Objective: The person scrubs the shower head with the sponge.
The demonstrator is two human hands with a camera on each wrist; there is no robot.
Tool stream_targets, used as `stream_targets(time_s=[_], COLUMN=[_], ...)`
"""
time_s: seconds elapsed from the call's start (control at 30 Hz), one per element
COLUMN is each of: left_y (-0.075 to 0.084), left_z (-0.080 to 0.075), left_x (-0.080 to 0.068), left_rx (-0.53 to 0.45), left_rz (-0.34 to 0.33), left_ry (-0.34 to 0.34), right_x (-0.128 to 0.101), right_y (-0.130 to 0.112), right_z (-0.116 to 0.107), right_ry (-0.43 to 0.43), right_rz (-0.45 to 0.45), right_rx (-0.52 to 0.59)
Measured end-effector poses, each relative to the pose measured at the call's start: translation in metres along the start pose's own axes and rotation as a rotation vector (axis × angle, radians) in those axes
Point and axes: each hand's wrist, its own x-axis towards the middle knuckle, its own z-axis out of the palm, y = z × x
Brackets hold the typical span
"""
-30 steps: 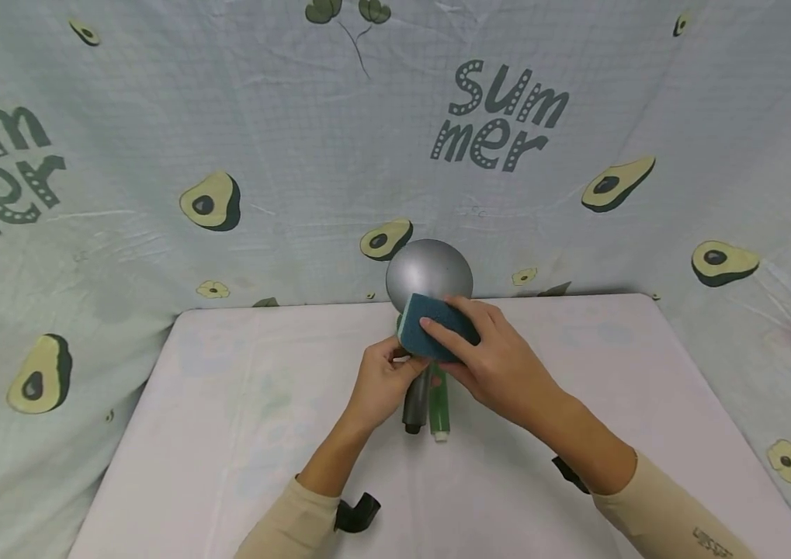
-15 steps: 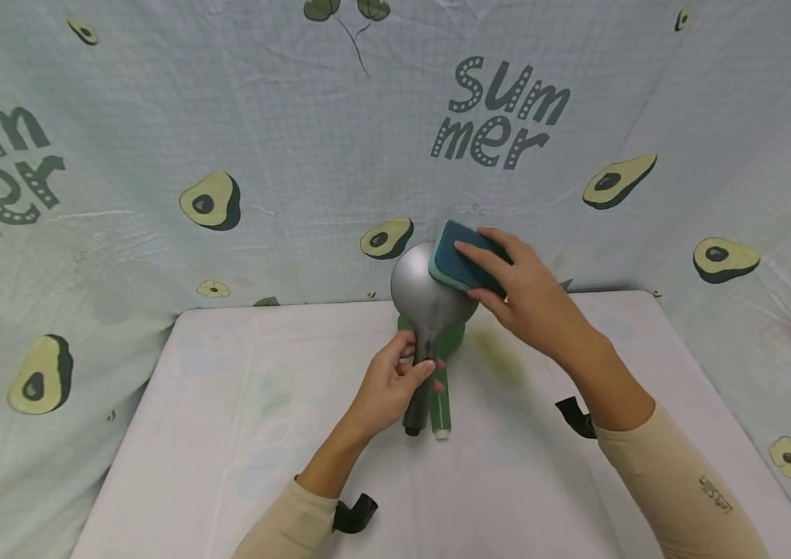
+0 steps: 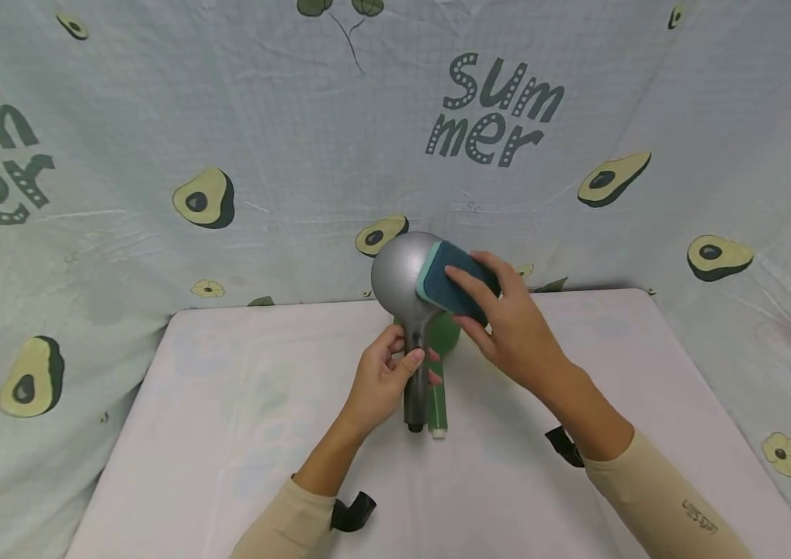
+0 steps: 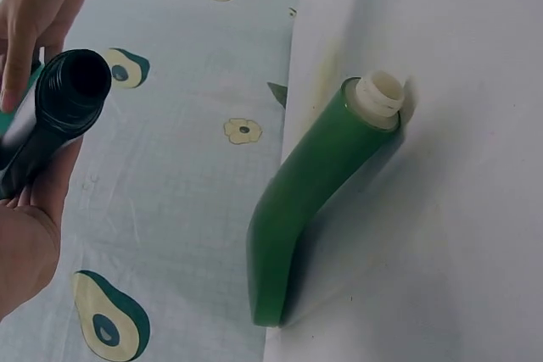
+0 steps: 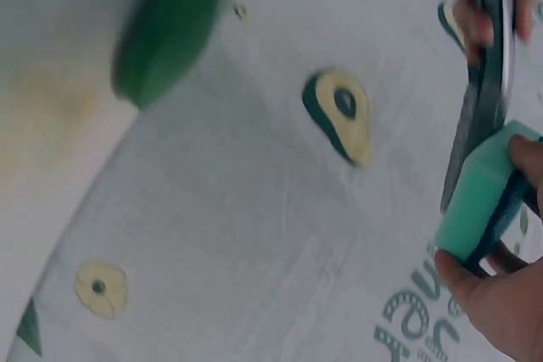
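Left hand: wrapped round the dark tubular handle, raising it above the table.
Shower head: grey, domed, matte-metallic back (threaded black handle end seen from the left wrist).
Right hand: gripping the sponge, fingers over its top.
Sponge: rectangular, dark scouring face over a teal foam layer, pressed on the dome's right side.
Green shower head: smooth plastic, lying on the white table beneath.

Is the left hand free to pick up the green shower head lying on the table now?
Probably not: the left hand grips the grey shower head by its handle. The green shower head lies uncovered just beside it.
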Motion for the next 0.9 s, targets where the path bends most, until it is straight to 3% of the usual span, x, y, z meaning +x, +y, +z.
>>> stream_targets(time_s=[0.2,0.43,0.63,0.9], left_y=[0.005,0.007,0.008,0.007], left_z=[-0.003,-0.007,-0.009,-0.008], left_x=[0.003,0.003,0.002,0.0], left_rx=[-0.032,-0.069,-0.133,-0.176], left_rz=[0.001,0.012,-0.062,-0.155], left_ry=[0.017,-0.026,-0.103,-0.169], right_x=[-0.024,-0.03,-0.014,0.017], right_y=[-0.019,-0.017,-0.003,0.02], right_z=[0.029,0.041,0.029,0.003], right_ry=[0.063,0.108,0.134,0.161], right_rz=[-0.081,-0.115,-0.056,0.113], right_rx=[-0.019,0.03,0.122,0.307])
